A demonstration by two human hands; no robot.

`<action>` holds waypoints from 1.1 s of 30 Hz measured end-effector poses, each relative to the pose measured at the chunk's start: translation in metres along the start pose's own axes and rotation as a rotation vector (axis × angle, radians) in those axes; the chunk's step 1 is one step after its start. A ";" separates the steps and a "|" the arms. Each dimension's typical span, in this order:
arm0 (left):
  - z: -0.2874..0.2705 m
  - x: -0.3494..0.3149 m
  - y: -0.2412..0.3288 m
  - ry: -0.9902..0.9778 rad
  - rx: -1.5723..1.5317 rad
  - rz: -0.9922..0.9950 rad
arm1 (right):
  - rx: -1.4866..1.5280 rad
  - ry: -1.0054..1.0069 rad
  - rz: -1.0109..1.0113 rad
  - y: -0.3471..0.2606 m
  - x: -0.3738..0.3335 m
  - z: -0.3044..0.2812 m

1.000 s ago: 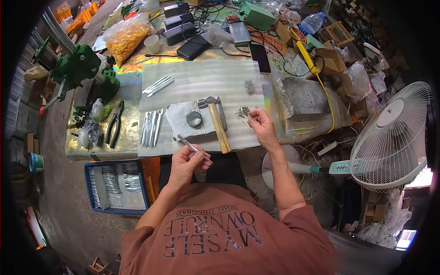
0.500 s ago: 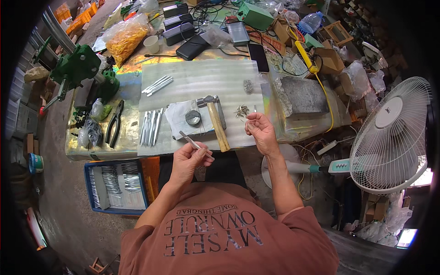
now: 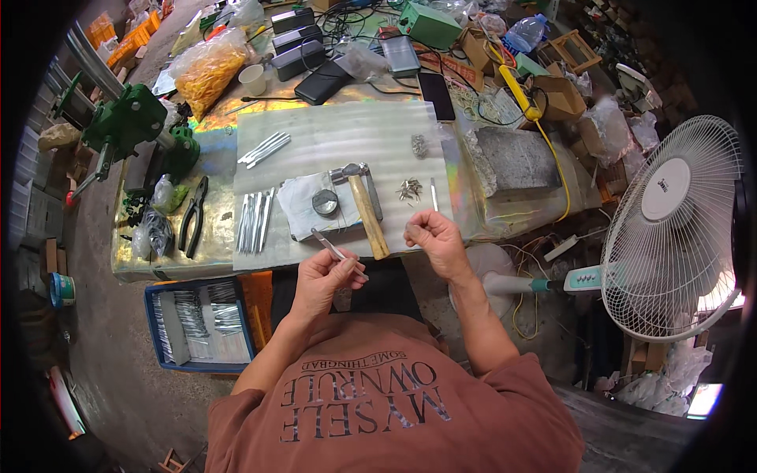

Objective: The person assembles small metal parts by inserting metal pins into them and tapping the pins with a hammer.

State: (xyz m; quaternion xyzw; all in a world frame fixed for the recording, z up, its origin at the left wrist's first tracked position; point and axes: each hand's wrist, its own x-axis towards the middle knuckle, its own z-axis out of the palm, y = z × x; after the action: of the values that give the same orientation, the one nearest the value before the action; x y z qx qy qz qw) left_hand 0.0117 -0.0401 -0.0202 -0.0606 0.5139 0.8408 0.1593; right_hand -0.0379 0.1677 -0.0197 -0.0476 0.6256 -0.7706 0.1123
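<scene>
Counted on your counter: one hammer, one round dark tin, one pile of small metal pins, one lone strip, two groups of silvery strips. Your left hand pinches one slim metal piece, well apart from your right hand, whose fingertips press together, contents unclear, near the pile.

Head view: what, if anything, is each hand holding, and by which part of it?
The left hand grips a slim metal piece nearer its lower end, both ends showing. The right hand is pinched; whether it holds anything cannot be told.
</scene>
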 end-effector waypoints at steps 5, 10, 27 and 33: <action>0.009 0.000 0.001 -0.083 0.006 -0.017 | -0.190 -0.034 -0.053 0.002 -0.016 0.030; 0.012 0.001 -0.003 -0.123 0.010 -0.012 | -0.292 -0.034 -0.139 0.000 -0.023 0.047; 0.009 -0.004 -0.001 -0.149 0.073 0.001 | -0.560 -0.201 -0.239 -0.017 -0.028 0.046; 0.010 -0.004 0.002 -0.170 0.045 -0.030 | -0.663 -0.239 -0.250 -0.024 -0.028 0.044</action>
State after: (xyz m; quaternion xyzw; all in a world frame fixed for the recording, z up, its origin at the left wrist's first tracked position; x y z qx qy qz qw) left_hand 0.0155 -0.0325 -0.0128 0.0070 0.5162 0.8287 0.2162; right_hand -0.0038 0.1368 0.0152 -0.2469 0.8130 -0.5230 0.0679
